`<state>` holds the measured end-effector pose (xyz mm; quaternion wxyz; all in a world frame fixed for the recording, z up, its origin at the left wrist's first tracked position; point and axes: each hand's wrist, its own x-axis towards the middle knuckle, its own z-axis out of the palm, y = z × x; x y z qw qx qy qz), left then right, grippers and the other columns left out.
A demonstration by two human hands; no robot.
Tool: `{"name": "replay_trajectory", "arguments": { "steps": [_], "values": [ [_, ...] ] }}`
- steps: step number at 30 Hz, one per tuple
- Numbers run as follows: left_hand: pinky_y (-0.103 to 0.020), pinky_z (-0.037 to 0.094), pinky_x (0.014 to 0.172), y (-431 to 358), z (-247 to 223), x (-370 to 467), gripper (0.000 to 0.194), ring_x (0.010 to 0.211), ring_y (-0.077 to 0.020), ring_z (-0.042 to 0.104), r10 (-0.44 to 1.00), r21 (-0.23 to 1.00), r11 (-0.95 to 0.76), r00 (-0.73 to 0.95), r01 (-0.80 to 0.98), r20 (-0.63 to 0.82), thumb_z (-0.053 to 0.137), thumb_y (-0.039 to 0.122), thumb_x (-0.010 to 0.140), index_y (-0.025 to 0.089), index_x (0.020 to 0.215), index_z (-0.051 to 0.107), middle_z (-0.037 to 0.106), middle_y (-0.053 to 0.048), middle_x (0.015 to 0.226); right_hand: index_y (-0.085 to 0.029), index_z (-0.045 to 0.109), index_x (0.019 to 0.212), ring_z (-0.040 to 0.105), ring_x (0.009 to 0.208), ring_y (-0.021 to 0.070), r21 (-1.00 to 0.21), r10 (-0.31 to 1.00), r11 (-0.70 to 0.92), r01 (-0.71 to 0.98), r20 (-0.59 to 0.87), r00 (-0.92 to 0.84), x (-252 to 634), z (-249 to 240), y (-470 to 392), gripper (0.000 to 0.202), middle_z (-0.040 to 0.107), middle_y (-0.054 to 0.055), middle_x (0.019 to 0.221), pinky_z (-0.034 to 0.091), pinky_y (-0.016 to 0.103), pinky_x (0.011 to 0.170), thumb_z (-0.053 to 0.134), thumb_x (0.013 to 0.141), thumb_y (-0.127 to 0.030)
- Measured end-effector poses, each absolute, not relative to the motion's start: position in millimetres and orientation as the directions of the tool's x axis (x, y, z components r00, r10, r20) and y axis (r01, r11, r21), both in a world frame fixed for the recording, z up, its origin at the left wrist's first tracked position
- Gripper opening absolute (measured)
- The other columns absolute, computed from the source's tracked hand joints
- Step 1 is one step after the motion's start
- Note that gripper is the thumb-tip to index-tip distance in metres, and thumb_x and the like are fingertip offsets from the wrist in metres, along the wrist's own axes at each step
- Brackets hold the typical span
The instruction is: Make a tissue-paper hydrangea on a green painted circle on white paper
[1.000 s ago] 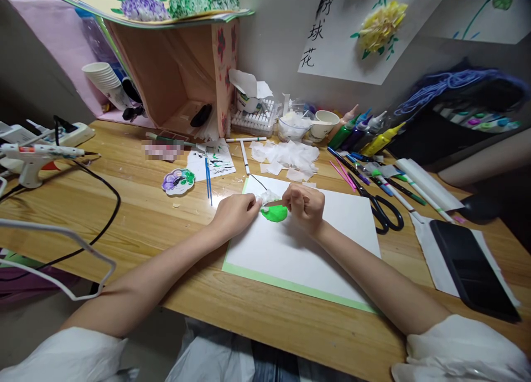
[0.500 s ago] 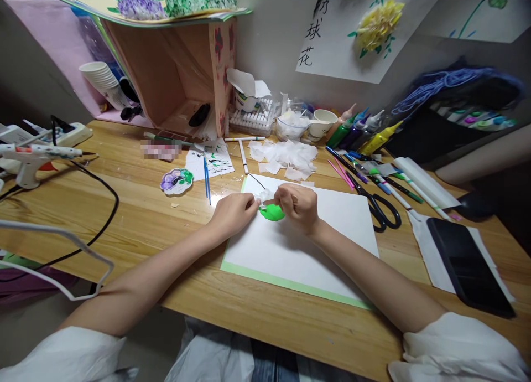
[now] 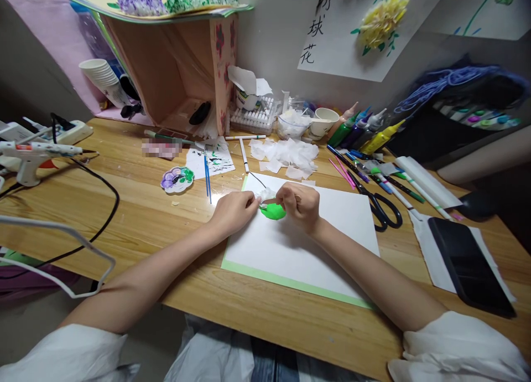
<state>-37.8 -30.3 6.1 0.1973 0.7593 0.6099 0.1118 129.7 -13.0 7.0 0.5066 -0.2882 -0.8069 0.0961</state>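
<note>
A white sheet of paper (image 3: 315, 260) lies before me, carrying a bright green patch (image 3: 274, 210) and a thin dark line. White crumpled tissue (image 3: 266, 193) sits at the patch's upper edge. From the left, my left hand (image 3: 236, 210) rests on the sheet's edge with its fingers closed, the tips touching the tissue. My right hand (image 3: 302, 206) is curled above the patch, one finger reaching to the same tissue. Whatever is pinched in either hand is too small to make out.
Torn white tissue pieces (image 3: 286, 156) lie beyond the sheet. Black scissors (image 3: 384, 211), pens and a dark phone (image 3: 468, 263) are to the right. Left are thin blue sticks (image 3: 208, 180), a paint palette (image 3: 177, 180) and a glue gun (image 3: 31, 158) with its cord.
The whole view has shifted very slightly. Both hands stay at the tissue and green patch, with no clear change in grip.
</note>
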Motion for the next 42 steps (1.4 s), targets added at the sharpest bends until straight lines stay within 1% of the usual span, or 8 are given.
{"name": "replay_trajectory", "arguments": {
  "steps": [10,25,28,31,33,37,40,42],
  "values": [
    [-0.027,0.026,0.056,-30.7,7.3,-37.2,0.039,0.068,-0.0179,0.055,0.970,0.437,-0.178,0.233,0.882,-0.075,0.036,0.043,0.089,0.019,0.074,0.063,0.066,-0.005,0.075,-0.020,0.046,0.047,0.045,0.035,0.0081,-0.705,0.810,0.546,0.452,0.582,-0.071,124.1,11.5,-9.9,0.053,0.046,-0.003,0.036,0.037,0.023,0.044,0.034,0.095,-0.039],
    [-0.027,0.022,0.054,-29.7,7.8,-38.2,0.040,0.068,-0.0186,0.055,0.970,0.450,-0.172,0.229,0.876,-0.076,0.034,0.043,0.089,0.020,0.070,0.059,0.066,-0.005,0.074,-0.020,0.047,0.051,0.048,0.040,0.0094,-0.550,0.698,0.690,0.471,0.678,-0.231,123.2,9.2,-12.6,0.048,0.052,-0.001,0.042,0.036,0.024,0.047,0.034,0.095,-0.032],
    [-0.027,0.025,0.055,-28.4,8.6,-39.5,0.042,0.068,-0.0186,0.056,0.971,0.491,-0.160,0.227,0.857,-0.080,0.033,0.043,0.090,0.019,0.067,0.059,0.066,-0.005,0.072,-0.020,0.049,0.051,0.047,0.039,0.0094,-0.610,0.729,0.671,0.422,0.646,-0.225,125.6,18.6,-11.7,0.050,0.050,-0.002,0.041,0.037,0.024,0.046,0.034,0.095,-0.037],
    [-0.027,0.030,0.060,-25.5,10.0,-42.0,0.047,0.070,-0.0181,0.057,0.972,0.571,-0.129,0.216,0.810,-0.087,0.029,0.042,0.091,0.019,0.064,0.059,0.066,-0.004,0.071,-0.019,0.050,0.050,0.045,0.037,0.0091,-0.748,0.795,0.583,0.318,0.605,-0.037,141.1,37.6,-1.9,0.052,0.048,-0.002,0.040,0.038,0.023,0.042,0.035,0.093,-0.043],
    [-0.027,0.031,0.062,-22.9,10.6,-43.8,0.049,0.069,-0.0176,0.057,0.977,0.614,-0.103,0.195,0.782,-0.084,0.028,0.043,0.091,0.018,0.062,0.058,0.064,-0.003,0.068,-0.018,0.056,0.059,0.051,0.041,0.0096,-0.773,0.797,0.577,0.263,0.603,0.024,158.1,50.4,10.5,0.045,0.055,-0.001,0.048,0.041,0.023,0.044,0.040,0.091,-0.045],
    [-0.026,0.031,0.061,-18.7,10.9,-47.2,0.049,0.068,-0.0169,0.056,0.989,0.645,-0.074,0.141,0.761,-0.053,0.028,0.045,0.091,0.018,0.059,0.054,0.062,-0.001,0.065,-0.020,0.062,0.095,0.066,0.074,0.0147,-0.733,0.822,0.565,0.380,0.540,-0.180,192.8,56.0,38.1,0.024,0.069,0.004,0.083,0.051,0.026,0.065,0.045,0.091,-0.037],
    [-0.026,0.031,0.061,-17.9,11.1,-48.7,0.047,0.066,-0.0160,0.054,0.993,0.657,-0.075,0.115,0.750,-0.017,0.028,0.044,0.091,0.018,0.060,0.052,0.060,0.000,0.064,-0.017,0.063,0.085,0.065,0.074,0.0170,-0.520,0.792,0.608,0.600,0.445,-0.417,206.0,41.7,49.8,0.012,0.070,0.008,0.087,0.047,0.028,0.066,0.053,0.085,-0.024],
    [-0.025,0.032,0.061,-18.2,11.6,-49.1,0.046,0.065,-0.0154,0.053,0.995,0.663,-0.074,0.098,0.745,0.001,0.028,0.044,0.091,0.018,0.060,0.051,0.058,0.000,0.063,-0.017,0.063,0.079,0.062,0.068,0.0165,-0.389,0.769,0.639,0.664,0.341,-0.540,206.7,30.4,50.7,0.003,0.069,0.007,0.080,0.043,0.026,0.062,0.060,0.078,-0.016]
  ]
}}
